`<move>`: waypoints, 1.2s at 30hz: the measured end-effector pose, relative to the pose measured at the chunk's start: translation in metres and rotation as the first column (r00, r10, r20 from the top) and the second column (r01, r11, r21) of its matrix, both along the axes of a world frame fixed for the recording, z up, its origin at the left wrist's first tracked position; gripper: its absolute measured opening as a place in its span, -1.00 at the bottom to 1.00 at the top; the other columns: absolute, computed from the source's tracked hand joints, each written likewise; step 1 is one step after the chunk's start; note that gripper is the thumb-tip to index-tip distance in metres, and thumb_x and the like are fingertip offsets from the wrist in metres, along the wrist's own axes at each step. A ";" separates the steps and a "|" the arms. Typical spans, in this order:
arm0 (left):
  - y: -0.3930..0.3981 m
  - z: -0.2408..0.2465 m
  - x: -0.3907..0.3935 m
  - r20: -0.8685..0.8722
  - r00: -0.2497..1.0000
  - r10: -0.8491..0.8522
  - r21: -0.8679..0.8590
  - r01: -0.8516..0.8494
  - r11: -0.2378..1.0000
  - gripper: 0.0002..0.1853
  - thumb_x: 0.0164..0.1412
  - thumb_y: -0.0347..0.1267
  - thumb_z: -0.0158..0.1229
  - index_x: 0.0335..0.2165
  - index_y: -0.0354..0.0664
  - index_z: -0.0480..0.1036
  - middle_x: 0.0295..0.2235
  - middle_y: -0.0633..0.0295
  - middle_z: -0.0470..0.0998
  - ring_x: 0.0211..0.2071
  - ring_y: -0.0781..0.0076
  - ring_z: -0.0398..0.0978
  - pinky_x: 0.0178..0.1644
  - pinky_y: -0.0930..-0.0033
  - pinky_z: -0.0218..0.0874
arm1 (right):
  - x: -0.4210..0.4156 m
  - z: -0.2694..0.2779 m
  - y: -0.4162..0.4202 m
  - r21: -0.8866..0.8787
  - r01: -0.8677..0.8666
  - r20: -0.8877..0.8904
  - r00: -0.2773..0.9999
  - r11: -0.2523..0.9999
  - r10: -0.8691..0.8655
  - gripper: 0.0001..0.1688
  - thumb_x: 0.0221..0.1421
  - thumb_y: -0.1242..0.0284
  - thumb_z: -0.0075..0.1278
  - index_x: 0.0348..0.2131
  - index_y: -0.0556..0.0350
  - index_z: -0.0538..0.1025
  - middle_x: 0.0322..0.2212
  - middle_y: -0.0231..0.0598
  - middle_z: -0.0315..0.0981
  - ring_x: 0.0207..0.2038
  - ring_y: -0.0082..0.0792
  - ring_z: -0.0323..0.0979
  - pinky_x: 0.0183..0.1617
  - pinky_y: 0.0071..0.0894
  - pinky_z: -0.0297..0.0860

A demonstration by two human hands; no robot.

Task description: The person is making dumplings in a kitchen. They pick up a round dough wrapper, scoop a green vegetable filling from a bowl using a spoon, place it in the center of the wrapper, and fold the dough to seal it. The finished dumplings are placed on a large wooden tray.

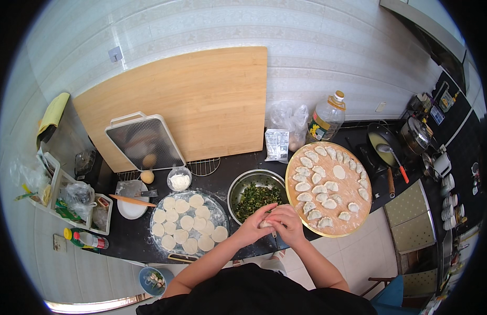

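Both of my hands meet over the near edge of a steel bowl [236, 189] holding chopped green filling [259, 197]. My left hand [256, 223] and my right hand [286, 222] pinch a dumpling [265, 224] between them, mostly covered by the fingers. To the left, round dough wrappers [187, 223] lie on a floured round board [224, 208]. On the right, a round wooden board [346, 226] with a gold rim carries many folded dumplings [320, 189] and one flat wrapper [339, 172].
A rolling pin [131, 200] rests across a white plate [133, 212], beside a dough scraper [147, 193]. A cup of flour [179, 179] stands behind the wrappers. An oil bottle [326, 118] is by the wall. The stove holds a wok [381, 138] with a ladle. Below left is a blue bin [161, 291].
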State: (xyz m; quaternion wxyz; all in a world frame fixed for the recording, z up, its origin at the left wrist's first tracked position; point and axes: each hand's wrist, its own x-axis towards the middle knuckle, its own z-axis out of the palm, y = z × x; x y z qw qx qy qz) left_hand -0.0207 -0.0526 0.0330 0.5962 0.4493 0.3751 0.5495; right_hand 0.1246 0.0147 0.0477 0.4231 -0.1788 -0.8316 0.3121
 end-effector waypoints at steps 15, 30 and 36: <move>-0.008 0.000 0.004 0.045 0.998 0.051 -0.089 -0.047 0.995 -0.65 0.10 -0.57 0.03 -0.08 -0.33 0.30 -0.29 0.25 0.46 -0.31 0.55 0.43 -0.19 0.51 0.30 | -0.001 0.010 -0.002 0.120 0.097 0.007 0.995 0.988 -0.099 -0.84 -0.20 0.51 0.09 -0.46 0.08 0.55 -0.43 -0.34 0.43 -0.35 -0.28 0.35 -0.22 -0.30 0.22; -0.008 -0.009 0.004 0.016 0.998 0.065 -0.042 -0.064 0.997 -0.66 0.10 -0.59 0.00 -0.09 -0.31 0.30 -0.25 0.25 0.44 -0.24 0.54 0.41 -0.14 0.51 0.27 | -0.001 0.009 0.001 0.181 -0.043 0.154 0.988 0.983 0.015 -0.65 -0.14 0.43 0.05 -0.26 0.16 0.44 -0.25 -0.18 0.36 -0.18 -0.17 0.30 -0.05 -0.21 0.17; -0.006 0.003 0.003 0.396 0.911 0.120 -0.217 -0.034 0.975 -0.61 0.14 -0.53 -0.02 -0.02 -0.27 0.24 -0.16 0.17 0.41 -0.14 0.40 0.40 -0.03 0.39 0.24 | -0.001 0.008 -0.005 -0.004 0.063 0.170 0.984 0.998 -0.061 -0.32 0.11 0.18 -0.21 0.09 0.26 0.14 0.07 -0.03 0.12 0.03 -0.03 0.17 0.09 -0.17 0.08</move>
